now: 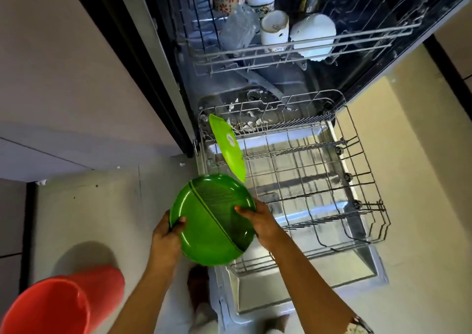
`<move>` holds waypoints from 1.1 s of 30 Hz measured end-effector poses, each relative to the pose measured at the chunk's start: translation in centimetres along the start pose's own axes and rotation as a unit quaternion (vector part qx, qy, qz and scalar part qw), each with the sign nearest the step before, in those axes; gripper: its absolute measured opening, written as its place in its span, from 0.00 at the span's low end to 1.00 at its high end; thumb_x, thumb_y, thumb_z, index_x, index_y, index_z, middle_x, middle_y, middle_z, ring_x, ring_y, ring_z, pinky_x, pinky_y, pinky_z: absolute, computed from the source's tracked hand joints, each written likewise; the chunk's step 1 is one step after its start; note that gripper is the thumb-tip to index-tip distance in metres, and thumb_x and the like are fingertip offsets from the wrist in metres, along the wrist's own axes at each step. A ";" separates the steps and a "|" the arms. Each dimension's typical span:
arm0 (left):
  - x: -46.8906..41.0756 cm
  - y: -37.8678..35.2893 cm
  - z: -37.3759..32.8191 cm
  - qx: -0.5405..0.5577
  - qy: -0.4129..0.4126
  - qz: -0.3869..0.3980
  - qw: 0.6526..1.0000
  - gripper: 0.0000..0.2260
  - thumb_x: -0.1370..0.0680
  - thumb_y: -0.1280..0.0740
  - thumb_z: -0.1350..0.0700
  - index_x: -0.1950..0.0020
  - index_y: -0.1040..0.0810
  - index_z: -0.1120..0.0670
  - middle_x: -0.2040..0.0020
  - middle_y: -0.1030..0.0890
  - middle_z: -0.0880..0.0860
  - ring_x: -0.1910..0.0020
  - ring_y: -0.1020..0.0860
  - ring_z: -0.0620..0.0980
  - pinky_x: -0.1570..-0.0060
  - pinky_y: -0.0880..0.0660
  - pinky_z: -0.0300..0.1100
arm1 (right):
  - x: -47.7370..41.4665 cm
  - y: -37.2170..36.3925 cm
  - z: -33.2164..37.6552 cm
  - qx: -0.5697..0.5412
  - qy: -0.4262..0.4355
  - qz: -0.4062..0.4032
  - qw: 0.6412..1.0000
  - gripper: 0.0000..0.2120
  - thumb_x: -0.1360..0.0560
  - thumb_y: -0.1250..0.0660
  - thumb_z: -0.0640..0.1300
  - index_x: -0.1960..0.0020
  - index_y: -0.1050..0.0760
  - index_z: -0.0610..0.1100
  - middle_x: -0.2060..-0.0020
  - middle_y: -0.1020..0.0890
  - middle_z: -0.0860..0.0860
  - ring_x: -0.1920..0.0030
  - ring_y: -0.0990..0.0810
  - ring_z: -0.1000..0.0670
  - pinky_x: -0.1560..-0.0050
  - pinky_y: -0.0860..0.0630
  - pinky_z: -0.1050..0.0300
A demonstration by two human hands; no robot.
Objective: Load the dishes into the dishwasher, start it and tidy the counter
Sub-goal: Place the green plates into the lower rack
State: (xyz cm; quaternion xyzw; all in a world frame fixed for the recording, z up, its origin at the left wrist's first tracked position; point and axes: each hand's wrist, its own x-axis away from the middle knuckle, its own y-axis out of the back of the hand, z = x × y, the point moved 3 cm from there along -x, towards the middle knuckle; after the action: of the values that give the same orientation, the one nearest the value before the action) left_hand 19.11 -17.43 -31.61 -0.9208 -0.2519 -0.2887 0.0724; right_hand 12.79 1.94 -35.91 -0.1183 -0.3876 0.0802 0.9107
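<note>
Here both hands, left and right, grip stacked green plates (tilted, faces upward) above the lower rack.

Illumination is moderate and even, from above. The red bucket casts a soft round shadow on the floor behind it. The interior of the dishwasher is dark; the white cups in the upper rack read bright against it. The steel door panel under the lower rack carries patchy glare. Wide-angle distortion bends straight cabinet lines toward the frame edges. The green plate is sharp; the lower frame corners are soft and slightly blurred.
</note>
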 end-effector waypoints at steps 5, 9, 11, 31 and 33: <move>2.5 -2.3 6.3 -0.066 0.022 0.012 0.997 0.19 0.21 0.43 0.70 0.32 0.32 0.59 0.43 0.20 0.48 0.41 0.23 0.48 0.47 0.26 0.32 | 3.5 6.3 1.0 0.177 0.043 -0.130 0.975 0.12 0.25 0.35 0.35 0.42 0.26 0.42 0.54 0.19 0.47 0.49 0.21 0.42 0.47 0.24 0.48; 4.7 -4.5 10.2 -0.075 0.082 0.018 0.994 0.34 0.27 0.34 0.71 0.24 0.44 0.58 0.33 0.34 0.50 0.46 0.26 0.30 0.56 0.30 0.23 | 7.2 10.2 2.3 0.354 0.138 -0.253 0.889 0.10 0.23 0.39 0.35 0.42 0.30 0.39 0.58 0.22 0.44 0.59 0.23 0.43 0.59 0.27 0.54; 5.0 -5.5 11.8 -0.054 0.112 0.011 0.992 0.34 0.26 0.35 0.71 0.24 0.45 0.58 0.35 0.36 0.48 0.44 0.26 0.38 0.54 0.32 0.26 | 8.6 10.4 2.3 0.397 0.154 -0.258 0.867 0.11 0.23 0.42 0.35 0.41 0.33 0.40 0.59 0.22 0.45 0.62 0.24 0.42 0.61 0.26 0.52; 3.5 -2.5 15.9 -0.069 0.166 0.061 0.982 0.18 0.18 0.42 0.61 0.31 0.32 0.46 0.42 0.27 0.50 0.43 0.29 0.49 0.43 0.30 0.51 | 6.0 0.9 -5.4 0.653 0.194 -0.174 0.711 0.39 0.35 0.30 0.30 0.27 0.40 0.39 0.41 0.22 0.40 0.64 0.18 0.43 0.74 0.24 0.56; 3.6 -2.2 15.5 -0.062 0.169 0.082 0.980 0.20 0.19 0.42 0.62 0.29 0.34 0.47 0.39 0.29 0.50 0.39 0.32 0.48 0.40 0.32 0.53 | 5.8 0.2 -6.0 0.671 0.202 -0.162 0.695 0.41 0.37 0.29 0.30 0.27 0.41 0.39 0.42 0.21 0.40 0.66 0.18 0.44 0.76 0.26 0.58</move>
State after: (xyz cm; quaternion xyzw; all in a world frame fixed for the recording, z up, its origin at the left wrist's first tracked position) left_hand 28.19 -9.65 -42.39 -0.8789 -0.1416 -0.4483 0.0804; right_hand 21.08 2.59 -36.00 0.5754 -0.0508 0.1444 0.8034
